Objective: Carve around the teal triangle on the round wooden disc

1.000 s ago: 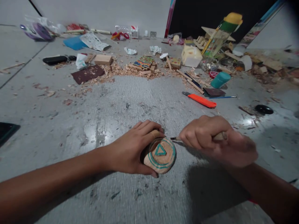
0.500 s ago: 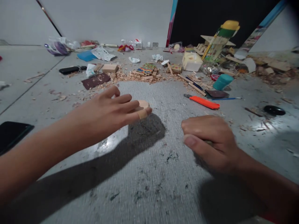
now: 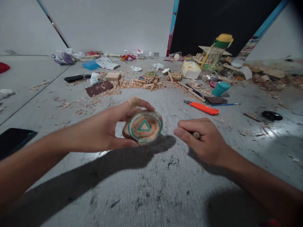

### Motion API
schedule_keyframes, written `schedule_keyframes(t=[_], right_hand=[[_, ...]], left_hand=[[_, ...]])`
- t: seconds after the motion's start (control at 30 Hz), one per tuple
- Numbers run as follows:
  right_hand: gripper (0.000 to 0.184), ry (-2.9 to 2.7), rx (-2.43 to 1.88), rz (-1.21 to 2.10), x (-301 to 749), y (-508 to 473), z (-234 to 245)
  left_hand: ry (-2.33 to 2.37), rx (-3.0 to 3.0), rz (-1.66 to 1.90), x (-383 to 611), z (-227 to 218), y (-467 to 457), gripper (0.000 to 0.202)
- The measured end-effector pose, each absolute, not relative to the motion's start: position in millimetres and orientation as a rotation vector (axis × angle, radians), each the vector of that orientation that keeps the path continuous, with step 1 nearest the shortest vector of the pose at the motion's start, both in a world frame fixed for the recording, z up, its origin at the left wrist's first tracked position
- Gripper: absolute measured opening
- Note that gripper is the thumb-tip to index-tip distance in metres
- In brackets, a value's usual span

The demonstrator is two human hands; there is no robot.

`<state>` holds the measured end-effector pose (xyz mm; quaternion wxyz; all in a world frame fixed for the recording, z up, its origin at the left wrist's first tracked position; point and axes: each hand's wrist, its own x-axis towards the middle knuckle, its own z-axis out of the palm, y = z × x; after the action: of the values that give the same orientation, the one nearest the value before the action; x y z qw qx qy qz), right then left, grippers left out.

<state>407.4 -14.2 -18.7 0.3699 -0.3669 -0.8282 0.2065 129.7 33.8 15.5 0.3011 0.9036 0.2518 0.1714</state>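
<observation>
My left hand (image 3: 111,129) is closed round a wooden disc (image 3: 143,127) and holds it up above the floor, its face turned toward me. The face carries teal rings and a teal triangle. A bandage wraps one finger at the disc's top edge. My right hand (image 3: 204,140) is a fist low over the floor to the right, gripped on a wood-handled carving tool (image 3: 196,135); only the handle's butt shows, the blade is hidden.
An orange utility knife (image 3: 203,108) lies beyond my right hand, with a teal cup (image 3: 220,88) and sticks behind it. Wood shavings (image 3: 132,83), blocks and sandpaper (image 3: 99,88) spread across the far floor. A dark phone (image 3: 13,138) lies at the left edge.
The disc was resting on the floor under my left hand with the tool's tip against it. My left hand lifted it and turned its face toward me; my right hand drew the tool back.
</observation>
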Motion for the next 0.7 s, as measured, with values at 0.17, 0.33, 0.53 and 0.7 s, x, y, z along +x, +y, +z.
schedule_keyframes(t=[0.17,0.33,0.53,0.7], right_hand=[[0.02,-2.223,-0.962,0.382,407,-14,-21],[0.01,-2.285,-1.006,0.377,409,-14,-27],[0.006,-2.266,-0.92,0.343,404,-18,-29],[0.004,-2.25,-0.98,0.387,398,-21,-33]], left_hand=[[0.579,1.834,0.442,146,-26,26,0.045],[0.634,1.402,0.447,151,-41,17,0.042],[0.686,1.287,0.407,149,-37,12,0.047],[0.741,1.366,0.464,156,-34,-1,0.047]])
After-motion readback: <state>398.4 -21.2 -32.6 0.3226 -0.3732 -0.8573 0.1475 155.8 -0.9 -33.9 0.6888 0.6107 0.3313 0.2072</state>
